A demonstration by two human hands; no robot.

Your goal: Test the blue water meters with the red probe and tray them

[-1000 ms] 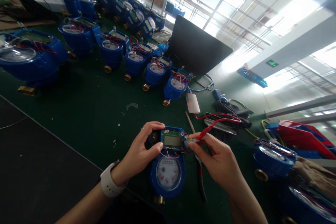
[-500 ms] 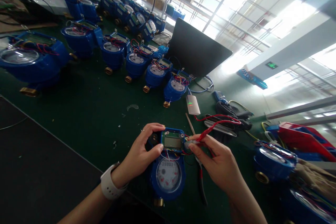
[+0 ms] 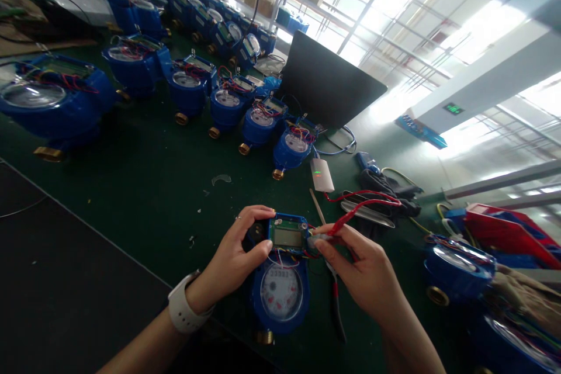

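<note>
A blue water meter with a round dial lies in front of me, brass fitting towards me. Its upper housing is uncovered and shows a green circuit board with a small grey display. My left hand grips the housing's left side, thumb at the display's edge. Between the thumb and fingers of my right hand is a grey connector on a red cable, held against the housing's right side. Red-handled pliers lie beside the meter, partly under my right hand.
More blue meters with loose wires stand in rows behind and at right. A white box with lit indicators joins the red cable. Beyond it are a dark laptop screen, a thin stick, dark cloth and a red bin.
</note>
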